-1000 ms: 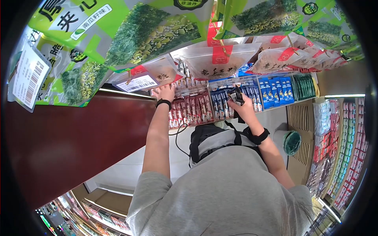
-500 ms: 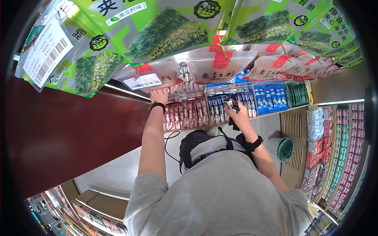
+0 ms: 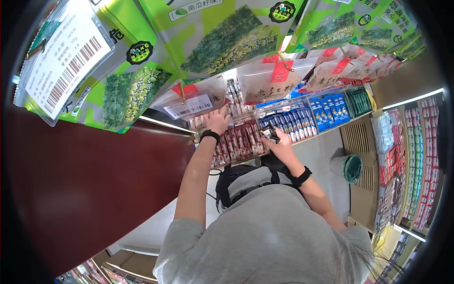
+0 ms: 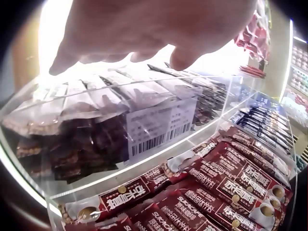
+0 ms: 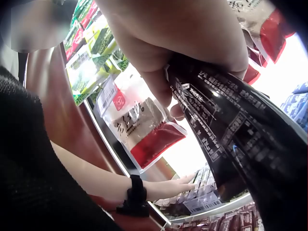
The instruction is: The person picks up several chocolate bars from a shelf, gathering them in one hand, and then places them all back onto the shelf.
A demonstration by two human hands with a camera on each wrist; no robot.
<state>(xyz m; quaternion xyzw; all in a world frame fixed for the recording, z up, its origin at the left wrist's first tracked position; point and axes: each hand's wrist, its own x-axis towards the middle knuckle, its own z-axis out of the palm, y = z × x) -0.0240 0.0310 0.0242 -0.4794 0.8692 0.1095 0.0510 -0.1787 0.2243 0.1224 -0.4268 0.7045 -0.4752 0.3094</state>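
Note:
My left hand (image 3: 217, 120) reaches over the rear bin, fingers extended above pale stick packets (image 4: 96, 98) behind a clear divider. In the left wrist view a barcode label (image 4: 163, 127) faces forward on that bin, and dark red coffee packets (image 4: 211, 178) lie in the compartment before it. My right hand (image 3: 282, 146) grips several black packets (image 5: 231, 120), their printed side showing in the right wrist view. It hovers near the border between the red packets (image 3: 239, 142) and the blue stick packets (image 3: 291, 125).
Green seaweed snack bags (image 3: 227, 42) and red-topped clear bags (image 3: 279, 80) hang over the bins. Flat blue packets (image 3: 329, 112) and dark green ones (image 3: 359, 102) fill the compartments to the right. A lined bin (image 3: 352, 169) stands on the floor; a dark red panel (image 3: 118, 189) runs along the left.
My left hand has shifted from the rear bin's left end rightward over its packets. My right hand, still holding the black packets, has moved left from over the blue packets toward the red ones.

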